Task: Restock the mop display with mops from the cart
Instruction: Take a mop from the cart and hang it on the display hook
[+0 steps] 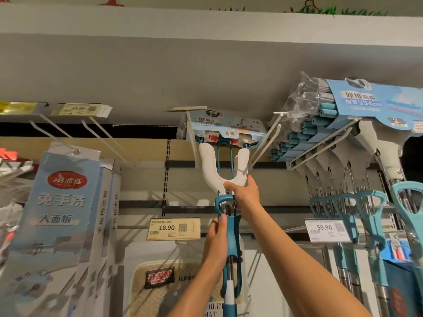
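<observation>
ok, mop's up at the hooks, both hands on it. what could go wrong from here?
1. The mop head sits right at the white hook prongs; its card sleeve could catch on one or miss them.
2. The left hand and right hand both grip low, near the teal handle, so the raised head may sway.
3. The packed row of hung mops is close on the right and could get knocked.

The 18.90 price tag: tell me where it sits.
In the head view, the 18.90 price tag hangs lower centre, just left of the left hand gripping the mop.
</observation>
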